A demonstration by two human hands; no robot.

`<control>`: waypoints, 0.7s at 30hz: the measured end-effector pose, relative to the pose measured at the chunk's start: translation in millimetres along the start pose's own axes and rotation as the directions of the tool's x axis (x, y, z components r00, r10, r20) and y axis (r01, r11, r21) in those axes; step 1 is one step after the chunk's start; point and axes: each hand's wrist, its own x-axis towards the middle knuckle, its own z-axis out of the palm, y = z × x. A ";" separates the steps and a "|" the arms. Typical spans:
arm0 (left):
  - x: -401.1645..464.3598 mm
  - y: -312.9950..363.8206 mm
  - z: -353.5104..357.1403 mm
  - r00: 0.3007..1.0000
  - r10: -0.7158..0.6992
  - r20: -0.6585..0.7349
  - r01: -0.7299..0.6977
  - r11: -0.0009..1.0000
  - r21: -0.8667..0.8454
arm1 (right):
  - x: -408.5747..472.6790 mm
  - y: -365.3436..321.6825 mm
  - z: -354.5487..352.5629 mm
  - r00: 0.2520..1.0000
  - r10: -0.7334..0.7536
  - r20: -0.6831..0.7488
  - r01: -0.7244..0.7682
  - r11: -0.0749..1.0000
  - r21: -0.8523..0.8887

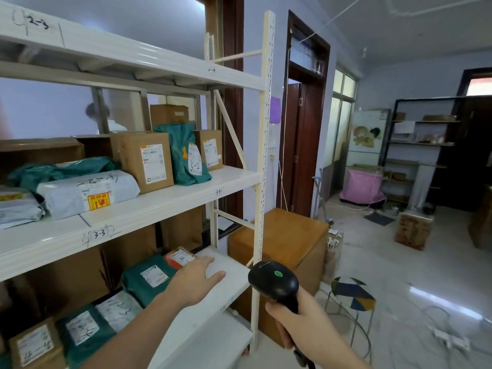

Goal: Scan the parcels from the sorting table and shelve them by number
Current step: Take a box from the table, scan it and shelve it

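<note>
From my head camera, my left hand (198,282) reaches out flat, fingers straight, over the lower shelf (226,291) just beside an orange-red parcel (179,258) lying there. My right hand (298,324) grips the black scanner (274,283), beside the shelf post.

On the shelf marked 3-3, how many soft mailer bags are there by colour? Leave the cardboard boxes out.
Green bags: 2, one upright and one lying flat
Grey bags: 2, one with a yellow sticker and one at the left edge
Total: 4
</note>
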 end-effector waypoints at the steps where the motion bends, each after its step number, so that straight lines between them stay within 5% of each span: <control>1: 6.0 5.0 4.3 1.000 -0.012 -0.004 0.012 1.000 -0.005 | 10.1 2.0 -6.9 1.000 0.004 0.006 -0.004 1.000 -0.019; 21: 92.5 -9.9 68.0 0.988 -0.150 0.043 0.147 0.986 0.076 | 154.4 40.2 -41.1 0.976 -0.012 0.217 0.012 1.000 0.002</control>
